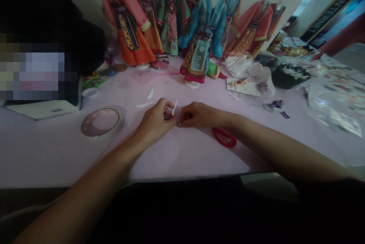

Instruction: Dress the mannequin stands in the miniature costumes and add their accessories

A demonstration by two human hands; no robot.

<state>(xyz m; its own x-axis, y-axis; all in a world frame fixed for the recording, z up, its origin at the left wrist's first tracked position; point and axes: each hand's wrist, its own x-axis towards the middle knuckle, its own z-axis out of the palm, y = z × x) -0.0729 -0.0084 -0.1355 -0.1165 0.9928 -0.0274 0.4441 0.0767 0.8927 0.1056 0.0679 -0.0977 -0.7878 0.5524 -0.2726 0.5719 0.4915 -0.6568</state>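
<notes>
Thin white strip point(174, 107) stands nearly upright between the two hands, above the middle of the bench point(57, 152), its upper end showing and its lower end lost among the fingers. The left hand point(155, 122) is curled closed, thumb and fingers pinched together on the strip's lower part. The right hand point(201, 115) reaches in from the other side with its fingertips drawn together, touching or just beside the left hand's fingertips; a tiny pale speck point(179, 125) shows at those tips, and whether this hand has hold of the strip I cannot tell. The strip looks like a cut piece of paper or tape: very light, thin and floppy, likely to bend at the slightest pressure and to cling if one face is sticky, so it seems best taken by one end between fingertip and thumb rather than across its length. Two more white strips point(150, 93) lie on the bench just beyond the left hand, and a roll of tape point(100, 122) lies flat to its left. A red plastic loop point(224, 137), perhaps a scissors handle, lies just beside the right hand. Farther back stand miniature embroidered robes point(171, 19), with clear plastic bags point(333, 103) heaped to the right.
</notes>
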